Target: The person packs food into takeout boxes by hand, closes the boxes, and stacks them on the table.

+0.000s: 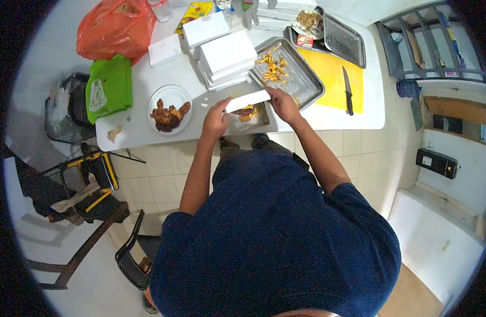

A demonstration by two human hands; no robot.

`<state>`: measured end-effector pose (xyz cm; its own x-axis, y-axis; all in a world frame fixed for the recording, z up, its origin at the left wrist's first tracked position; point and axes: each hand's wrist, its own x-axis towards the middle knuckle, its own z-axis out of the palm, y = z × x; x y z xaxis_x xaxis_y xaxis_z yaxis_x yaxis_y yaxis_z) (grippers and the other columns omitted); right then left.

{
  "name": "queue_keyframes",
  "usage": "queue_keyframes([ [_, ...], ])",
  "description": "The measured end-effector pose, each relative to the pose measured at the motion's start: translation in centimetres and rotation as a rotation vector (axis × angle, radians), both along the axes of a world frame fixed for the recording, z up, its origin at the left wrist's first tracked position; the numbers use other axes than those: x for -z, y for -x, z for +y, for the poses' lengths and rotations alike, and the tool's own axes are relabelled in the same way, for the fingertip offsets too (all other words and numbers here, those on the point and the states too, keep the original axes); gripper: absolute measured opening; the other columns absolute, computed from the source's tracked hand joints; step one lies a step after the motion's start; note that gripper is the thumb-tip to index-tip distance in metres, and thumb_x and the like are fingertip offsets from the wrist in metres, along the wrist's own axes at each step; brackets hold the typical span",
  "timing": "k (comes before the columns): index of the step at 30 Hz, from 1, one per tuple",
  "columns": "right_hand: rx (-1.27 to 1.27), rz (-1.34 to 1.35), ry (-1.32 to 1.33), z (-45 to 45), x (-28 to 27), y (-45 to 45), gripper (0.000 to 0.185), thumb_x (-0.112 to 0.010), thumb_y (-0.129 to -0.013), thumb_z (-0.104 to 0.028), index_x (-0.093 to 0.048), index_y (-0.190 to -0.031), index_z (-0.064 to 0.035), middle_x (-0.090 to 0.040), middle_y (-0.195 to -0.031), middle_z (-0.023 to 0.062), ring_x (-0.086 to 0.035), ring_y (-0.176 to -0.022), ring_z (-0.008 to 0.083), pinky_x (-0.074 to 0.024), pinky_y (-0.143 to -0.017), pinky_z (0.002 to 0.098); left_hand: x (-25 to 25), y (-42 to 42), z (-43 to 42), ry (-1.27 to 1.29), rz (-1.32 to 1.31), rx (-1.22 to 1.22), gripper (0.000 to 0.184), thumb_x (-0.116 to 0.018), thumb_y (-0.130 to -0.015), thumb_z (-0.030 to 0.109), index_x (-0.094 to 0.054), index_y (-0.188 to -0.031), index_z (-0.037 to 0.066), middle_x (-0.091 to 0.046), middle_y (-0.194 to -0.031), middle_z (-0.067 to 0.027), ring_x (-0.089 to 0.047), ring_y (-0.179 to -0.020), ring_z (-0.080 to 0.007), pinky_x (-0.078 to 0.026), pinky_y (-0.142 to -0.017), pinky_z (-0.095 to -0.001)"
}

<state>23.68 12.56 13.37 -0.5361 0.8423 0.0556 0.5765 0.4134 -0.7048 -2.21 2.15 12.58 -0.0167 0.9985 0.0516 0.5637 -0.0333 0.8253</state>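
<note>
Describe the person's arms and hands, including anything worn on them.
The left hand and right hand wear no gloves, and both wrists look free of any watch or band; rings are too small to make out. The dark navy shirt has short sleeves that leave both forearms uncovered.

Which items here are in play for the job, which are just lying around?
In use: box held by left hand and right hand; likely also stacked boxes, fries tray, chicken plate.
Lying about, apparently: knife, yellow board, red bag, green bag.
</note>
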Motion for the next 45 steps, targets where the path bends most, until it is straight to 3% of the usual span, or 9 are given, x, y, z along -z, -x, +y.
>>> queue_keyframes([
  [4, 0.013, -0.047, 0.049, -0.7, -0.7, -0.2, 0.045, -0.057, -0.082, 0.000, -0.056, -0.126, -0.0090, -0.061, -0.103, 0.0175, -0.059, -0.091, 0.0371, -0.0482, -0.082, 0.0398, -0.2, 0.1, -0.1, 0.032, -0.052, 0.016, 0.055, -0.053, -0.077, -0.003, -0.052, -0.131, 0.008, -0.058, -0.122, -0.0171, -0.053, -0.115, -0.0344, -0.041, -0.099, -0.0398],
  [13, 0.045, 0.065, 0.047, -3.6, 0.6, -2.2, 0.044, -0.061, -0.082, -0.004, -0.059, -0.125, -0.0149, -0.060, -0.112, 0.0157, -0.060, -0.098, 0.0368, -0.0510, -0.083, 0.0400, -0.7, -0.4, -2.4, 0.005, 0.070, 0.096, 0.052, -0.055, -0.078, -0.001, -0.056, -0.128, 0.013, -0.058, -0.121, -0.0169, -0.057, -0.110, -0.0340, -0.047, -0.093, -0.0400],
  [18, 0.100, 0.054, 0.109, -6.3, 1.6, -3.2, 0.043, -0.062, -0.084, -0.005, -0.059, -0.125, -0.0164, -0.059, -0.116, 0.0144, -0.061, -0.103, 0.0344, -0.0519, -0.086, 0.0387, -1.1, -1.6, -4.6, 0.172, 0.084, 0.160, 0.059, -0.059, -0.079, 0.006, -0.049, -0.135, 0.021, -0.044, -0.138, -0.0203, -0.053, -0.117, -0.0381, -0.047, -0.096, -0.0409],
  [21, 0.100, 0.019, 0.179, -7.6, 1.6, -3.6, 0.043, -0.062, -0.086, -0.008, -0.058, -0.127, -0.0180, -0.059, -0.118, 0.0113, -0.061, -0.103, 0.0311, -0.0520, -0.086, 0.0369, 0.6, -2.0, -5.6, 0.126, 0.123, 0.145, 0.059, -0.059, -0.079, 0.006, -0.050, -0.135, 0.022, -0.043, -0.139, -0.0222, -0.051, -0.119, -0.0379, -0.046, -0.097, -0.0417],
  [27, 0.027, -0.054, 0.018, -8.3, 3.1, -4.3, 0.044, -0.068, -0.084, -0.014, -0.058, -0.127, -0.0186, -0.061, -0.118, 0.0145, -0.064, -0.094, 0.0327, -0.0533, -0.080, 0.0374, 3.0, -2.2, -6.0, 0.200, 0.135, 0.207, 0.057, -0.062, -0.076, 0.006, -0.054, -0.131, 0.019, -0.040, -0.141, -0.0239, -0.049, -0.122, -0.0394, -0.044, -0.099, -0.0415],
  [36, -0.027, -0.297, 0.104, -8.8, 5.7, -5.0, 0.042, -0.061, -0.088, -0.026, -0.055, -0.130, -0.0262, -0.060, -0.122, 0.0104, -0.062, -0.103, 0.0312, -0.0520, -0.086, 0.0397, 5.2, -1.8, -5.5, 0.081, 0.288, 0.281, 0.053, -0.068, -0.074, 0.008, -0.060, -0.125, 0.017, -0.034, -0.146, -0.0237, -0.049, -0.122, -0.0390, -0.045, -0.099, -0.0409],
  [39, -0.016, -0.257, 0.169, -8.5, 6.2, -5.0, 0.039, -0.058, -0.090, -0.032, -0.057, -0.128, -0.0267, -0.061, -0.119, 0.0107, -0.061, -0.104, 0.0312, -0.0518, -0.085, 0.0397, 4.8, -2.0, -5.3, 0.277, 0.253, 0.293, 0.041, -0.065, -0.081, 0.012, -0.062, -0.122, 0.013, -0.026, -0.151, -0.0217, -0.043, -0.129, -0.0391, -0.040, -0.105, -0.0418],
  [42, -0.038, -0.282, 0.218, -8.0, 6.2, -5.0, 0.038, -0.058, -0.090, -0.034, -0.058, -0.127, -0.0279, -0.062, -0.117, 0.0112, -0.063, -0.099, 0.0315, -0.0519, -0.081, 0.0410, 4.4, -2.4, -5.4, 0.316, 0.173, 0.232, 0.038, -0.065, -0.080, 0.009, -0.065, -0.117, 0.011, -0.025, -0.151, -0.0214, -0.042, -0.130, -0.0377, -0.041, -0.104, -0.0406],
  [45, -0.040, -0.319, 0.264, -7.2, 6.2, -4.6, 0.035, -0.064, -0.087, -0.033, -0.064, -0.119, -0.0201, -0.066, -0.105, 0.0137, -0.064, -0.090, 0.0336, -0.0515, -0.076, 0.0417, 6.9, -2.7, -5.5, 0.188, -0.015, 0.131, 0.036, -0.064, -0.075, 0.005, -0.069, -0.110, 0.011, -0.034, -0.147, -0.0221, -0.054, -0.115, -0.0415, -0.045, -0.099, -0.0397],
])
